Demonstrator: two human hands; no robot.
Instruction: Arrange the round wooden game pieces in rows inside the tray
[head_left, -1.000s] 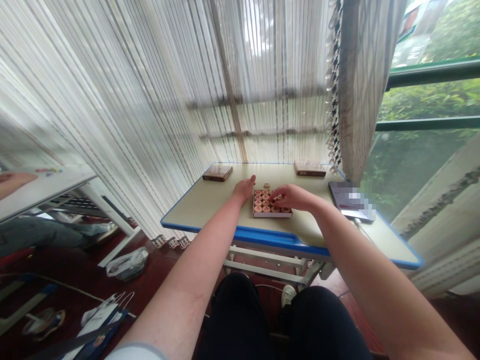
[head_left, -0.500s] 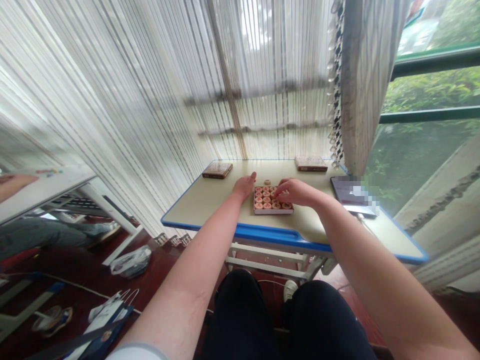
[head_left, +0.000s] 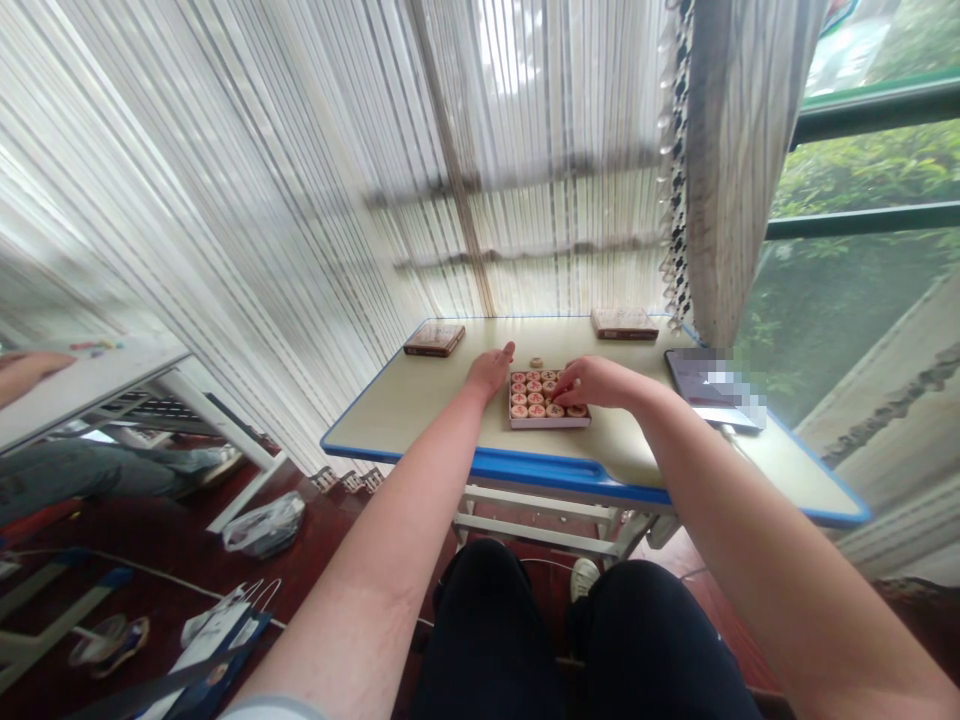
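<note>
A small white box (head_left: 547, 423) full of several round wooden game pieces with red marks sits near the front of a beige table with a blue rim (head_left: 525, 468). My left hand (head_left: 489, 370) rests flat on the table against the box's left side. My right hand (head_left: 596, 382) hovers over the box's right half, fingertips pinched down onto a piece inside it. One loose piece (head_left: 536, 362) lies on the table just behind the box.
A brown box (head_left: 434, 339) lies at the table's back left and a pale one (head_left: 624, 322) at the back right. A dark tablet (head_left: 712, 390) lies at the right. String curtains hang behind. Bags and shoes are on the floor at left.
My right hand's fingers have shifted slightly over the pieces in the box. The left hand has stayed put. The view has drifted a little.
</note>
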